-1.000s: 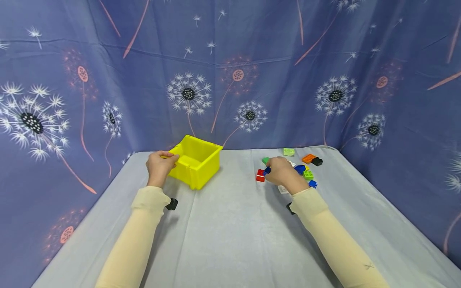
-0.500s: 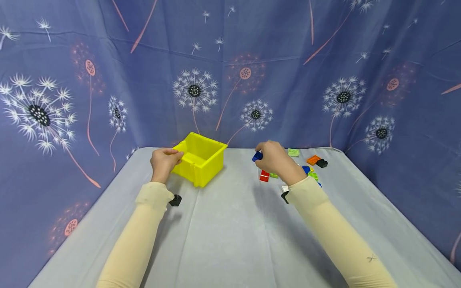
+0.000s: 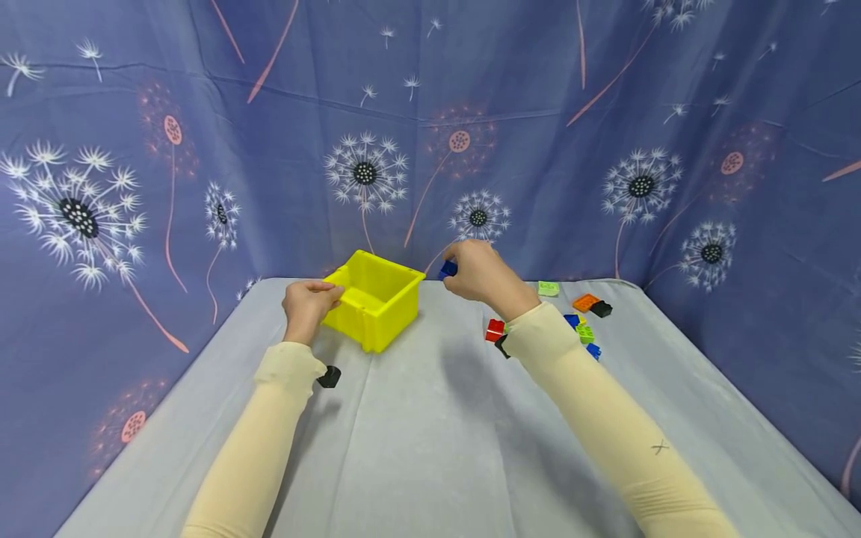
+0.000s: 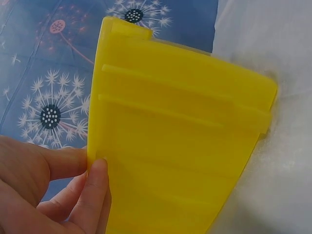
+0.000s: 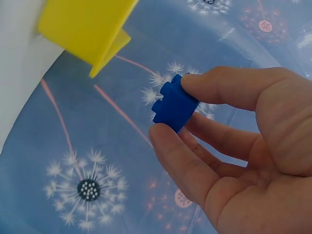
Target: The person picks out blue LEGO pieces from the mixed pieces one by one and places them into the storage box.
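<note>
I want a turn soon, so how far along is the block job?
Early, it seems. Looks done: the left hand holds the yellow plastic box; no blocks show inside, though part is hidden. In hand: the right hand pinches a dark blue plastic block, outside the box. Remaining: red, orange, black and green plastic blocks lie on the pale cloth.

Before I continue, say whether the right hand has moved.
Yes: in the head view, the right hand has moved left, past the red brick, toward the yellow bin.
</note>
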Available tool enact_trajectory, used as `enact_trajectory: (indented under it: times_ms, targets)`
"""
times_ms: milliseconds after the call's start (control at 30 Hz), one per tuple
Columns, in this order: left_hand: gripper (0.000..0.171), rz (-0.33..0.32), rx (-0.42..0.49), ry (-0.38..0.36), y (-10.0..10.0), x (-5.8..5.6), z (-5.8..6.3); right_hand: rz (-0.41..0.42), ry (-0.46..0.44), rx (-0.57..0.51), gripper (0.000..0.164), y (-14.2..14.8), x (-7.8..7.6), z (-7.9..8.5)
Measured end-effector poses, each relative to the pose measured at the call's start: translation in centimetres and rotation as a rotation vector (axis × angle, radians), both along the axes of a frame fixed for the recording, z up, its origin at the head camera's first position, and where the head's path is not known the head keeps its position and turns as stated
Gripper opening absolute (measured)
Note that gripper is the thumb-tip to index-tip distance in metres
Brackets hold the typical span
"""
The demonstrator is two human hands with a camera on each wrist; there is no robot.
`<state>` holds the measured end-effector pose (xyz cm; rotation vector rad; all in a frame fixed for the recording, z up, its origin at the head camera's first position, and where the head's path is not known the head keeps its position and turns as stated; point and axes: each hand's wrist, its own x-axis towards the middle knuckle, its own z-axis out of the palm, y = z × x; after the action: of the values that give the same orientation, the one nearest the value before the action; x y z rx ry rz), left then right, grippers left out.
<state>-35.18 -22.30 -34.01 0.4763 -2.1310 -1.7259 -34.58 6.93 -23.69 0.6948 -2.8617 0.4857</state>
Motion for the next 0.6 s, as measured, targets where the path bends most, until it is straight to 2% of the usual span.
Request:
enact_trajectory:
  times_ms: [267, 600]
  targets:
    - [0.026, -0.019, 0.035, 0.028, -0.1, -0.2, -0.2, 0.027, -0.003, -0.045, 0.042, -1.7, -0.5, 0.5]
    - [0.026, -0.021, 0.06, 0.0, 0.0, -0.1, 0.0, 0.043, -0.011, -0.099, 0.041, -4.1, -1.9, 0.8]
